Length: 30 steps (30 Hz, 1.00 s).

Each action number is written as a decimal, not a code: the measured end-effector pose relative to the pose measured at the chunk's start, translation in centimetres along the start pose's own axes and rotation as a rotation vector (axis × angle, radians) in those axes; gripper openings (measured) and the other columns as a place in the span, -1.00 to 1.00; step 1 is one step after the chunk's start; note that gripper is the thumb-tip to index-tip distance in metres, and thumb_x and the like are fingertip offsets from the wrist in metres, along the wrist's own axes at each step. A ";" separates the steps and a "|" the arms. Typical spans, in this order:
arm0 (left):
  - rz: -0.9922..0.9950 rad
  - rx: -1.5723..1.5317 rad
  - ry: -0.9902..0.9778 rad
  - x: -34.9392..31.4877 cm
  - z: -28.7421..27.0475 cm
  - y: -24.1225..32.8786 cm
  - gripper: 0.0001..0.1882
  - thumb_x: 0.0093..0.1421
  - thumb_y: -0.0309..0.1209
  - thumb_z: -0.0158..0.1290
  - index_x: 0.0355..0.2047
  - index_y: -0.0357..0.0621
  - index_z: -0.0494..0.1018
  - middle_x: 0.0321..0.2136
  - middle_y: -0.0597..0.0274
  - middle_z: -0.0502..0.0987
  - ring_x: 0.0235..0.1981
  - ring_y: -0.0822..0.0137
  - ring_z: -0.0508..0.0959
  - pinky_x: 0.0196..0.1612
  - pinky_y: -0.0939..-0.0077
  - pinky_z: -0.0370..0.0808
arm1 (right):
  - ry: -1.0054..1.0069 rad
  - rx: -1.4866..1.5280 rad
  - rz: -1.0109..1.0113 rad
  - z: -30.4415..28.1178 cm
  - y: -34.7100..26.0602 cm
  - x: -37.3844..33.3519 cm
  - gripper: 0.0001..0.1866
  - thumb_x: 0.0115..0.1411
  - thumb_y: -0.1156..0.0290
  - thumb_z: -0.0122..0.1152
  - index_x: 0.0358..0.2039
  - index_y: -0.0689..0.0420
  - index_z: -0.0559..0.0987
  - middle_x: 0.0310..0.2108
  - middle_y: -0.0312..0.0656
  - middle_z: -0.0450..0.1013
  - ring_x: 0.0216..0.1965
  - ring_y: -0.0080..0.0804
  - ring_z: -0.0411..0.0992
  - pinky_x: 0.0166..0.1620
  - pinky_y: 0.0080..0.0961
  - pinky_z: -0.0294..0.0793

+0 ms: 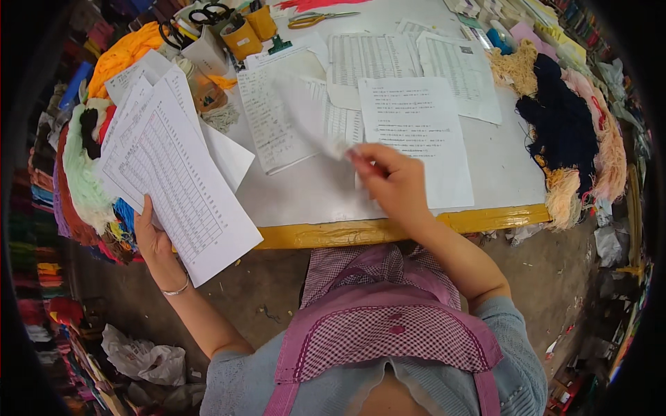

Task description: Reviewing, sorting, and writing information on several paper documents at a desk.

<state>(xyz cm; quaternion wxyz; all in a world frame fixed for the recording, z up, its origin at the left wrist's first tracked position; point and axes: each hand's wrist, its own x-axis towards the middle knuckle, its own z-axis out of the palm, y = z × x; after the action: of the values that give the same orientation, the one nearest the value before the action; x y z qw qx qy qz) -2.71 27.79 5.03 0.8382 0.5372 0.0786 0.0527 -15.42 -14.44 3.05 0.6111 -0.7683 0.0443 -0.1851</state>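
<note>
Over table (316, 204) | right hand (394, 182): blurred object (325, 136) | left hand (157, 243): fingers behind sheets (173, 173)

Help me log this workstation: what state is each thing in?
Left hand: gripping held sheets
Held sheets: fanned, tilted
Right hand: pinching whitish item
Whitish item: blurred, kind unclear
Yellow-handled scissors: lying down, seemingly closed
Black-handled scissors: stowed, handles up
Table pages: lying, overlapping
Navy yarn: loosely heaped
Plastic bag: crumpled

A white-topped worktable (496, 170) occupies 12 o'clock; yellow edging (312, 236) covers its front edge. Brown-grey floor (538, 274), littered with scraps, extends at 4 o'clock. Stacked multicoloured bundles (45, 269) line 9 o'clock. A wooden upright (633, 215) stands at 3 o'clock.
</note>
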 end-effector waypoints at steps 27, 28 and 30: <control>0.039 0.660 -0.243 3.4 12.4 -13.6 -0.66 0.17 -0.52 0.14 -0.05 -0.39 0.43 -0.18 0.08 0.57 -0.20 0.31 0.55 -0.10 0.44 0.49 | 0.083 -0.961 -0.106 -21.7 3.2 -10.0 -0.63 -0.07 0.76 0.07 -0.22 0.21 0.60 -0.08 -0.05 0.55 -0.31 -0.27 0.60 -0.27 -0.46 0.59; 0.320 0.943 -0.124 3.3 12.5 -13.2 -0.64 0.14 -0.50 0.16 -0.05 -0.36 0.43 -0.20 0.07 0.55 -0.22 0.28 0.54 -0.11 0.41 0.48 | 0.106 -0.918 -0.097 -22.0 3.2 -10.0 -0.64 -0.11 0.69 0.11 -0.23 0.18 0.60 -0.08 -0.08 0.54 -0.35 -0.24 0.58 -0.30 -0.44 0.57; 0.536 1.149 -0.010 2.6 12.9 -12.1 -0.56 0.09 -0.39 0.24 -0.03 -0.28 0.44 -0.24 0.04 0.49 -0.23 0.18 0.51 -0.12 0.36 0.47 | 0.181 -0.863 -0.062 -21.9 2.4 -9.7 -0.77 -0.03 0.53 0.16 -0.29 0.14 0.59 -0.16 -0.14 0.50 -0.38 -0.16 0.55 -0.31 -0.38 0.54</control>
<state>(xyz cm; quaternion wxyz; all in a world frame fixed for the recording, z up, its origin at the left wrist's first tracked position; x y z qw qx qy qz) 2.35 11.69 -0.91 0.3741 0.9026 -0.0470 0.2078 -31.42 -32.40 2.58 0.2223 -0.9348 0.1475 -0.2345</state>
